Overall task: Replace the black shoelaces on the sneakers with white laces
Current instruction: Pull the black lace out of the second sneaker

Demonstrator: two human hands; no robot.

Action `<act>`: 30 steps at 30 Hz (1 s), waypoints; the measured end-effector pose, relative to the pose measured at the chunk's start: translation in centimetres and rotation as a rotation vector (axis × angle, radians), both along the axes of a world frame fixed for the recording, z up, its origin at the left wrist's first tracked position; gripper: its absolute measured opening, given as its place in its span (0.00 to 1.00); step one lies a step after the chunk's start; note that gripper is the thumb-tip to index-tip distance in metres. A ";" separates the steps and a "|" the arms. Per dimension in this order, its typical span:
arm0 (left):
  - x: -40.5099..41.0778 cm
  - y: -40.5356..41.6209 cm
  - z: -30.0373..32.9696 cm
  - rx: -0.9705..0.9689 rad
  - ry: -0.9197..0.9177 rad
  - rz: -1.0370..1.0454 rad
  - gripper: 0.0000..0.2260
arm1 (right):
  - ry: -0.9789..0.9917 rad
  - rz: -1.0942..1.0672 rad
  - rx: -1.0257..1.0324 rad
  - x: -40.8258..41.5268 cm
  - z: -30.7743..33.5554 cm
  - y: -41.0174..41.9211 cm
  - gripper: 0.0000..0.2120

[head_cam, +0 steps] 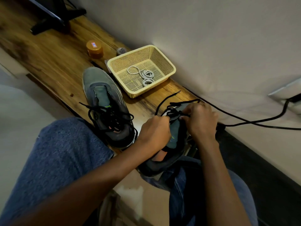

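Observation:
A grey sneaker [102, 95] lies on the wooden table [53, 62] with a loose black lace [107, 115] piled over its opening. A second grey sneaker [169, 154] rests at the table's edge over my lap. My left hand [154, 131] grips its left side near the eyelets. My right hand [200, 121] pinches the black lace [164, 101] at the tongue; loose ends trail toward the wall. White laces [145, 75] lie coiled in a cream basket [164, 59] behind the shoes.
An orange-lidded jar [95, 49] and a small grey roll [121, 51] stand behind the basket. A black stand's feet [48, 22] occupy the far left. A black cable [244, 121] runs along the wall to a socket [293, 95] at right.

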State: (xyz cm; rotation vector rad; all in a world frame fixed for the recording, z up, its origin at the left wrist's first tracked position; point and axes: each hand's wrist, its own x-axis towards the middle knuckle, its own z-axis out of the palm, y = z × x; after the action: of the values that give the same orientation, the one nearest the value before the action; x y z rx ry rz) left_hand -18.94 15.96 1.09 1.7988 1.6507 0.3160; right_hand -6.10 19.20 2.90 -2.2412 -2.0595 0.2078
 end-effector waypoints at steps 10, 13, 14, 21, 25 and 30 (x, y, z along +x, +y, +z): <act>0.0 0.2 0.2 0.003 0.040 -0.008 0.15 | 0.095 -0.083 0.408 -0.2 0.4 0.1 0.04; -0.1 0.2 0.2 0.019 0.058 -0.015 0.15 | 0.183 -0.141 0.754 -0.2 1.3 0.2 0.05; -0.2 0.2 0.2 0.023 0.062 -0.015 0.15 | 0.189 -0.144 0.832 -0.2 1.4 0.2 0.06; -0.1 0.2 0.0 0.048 0.075 -0.014 0.13 | 0.212 -0.208 0.326 0.9 0.9 0.3 0.16; 0.0 0.1 0.0 0.048 0.076 -0.020 0.12 | 0.148 0.000 -0.015 0.9 0.4 -0.1 0.21; 0.0 0.2 -0.1 0.049 0.069 -0.029 0.12 | 0.050 0.053 -0.122 0.3 -0.6 0.1 0.16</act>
State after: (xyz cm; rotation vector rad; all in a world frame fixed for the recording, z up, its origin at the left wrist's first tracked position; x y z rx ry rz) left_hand -18.94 16.16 1.00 1.8871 1.6759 0.2871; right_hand -5.81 19.27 2.34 -2.2240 -2.1368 0.3998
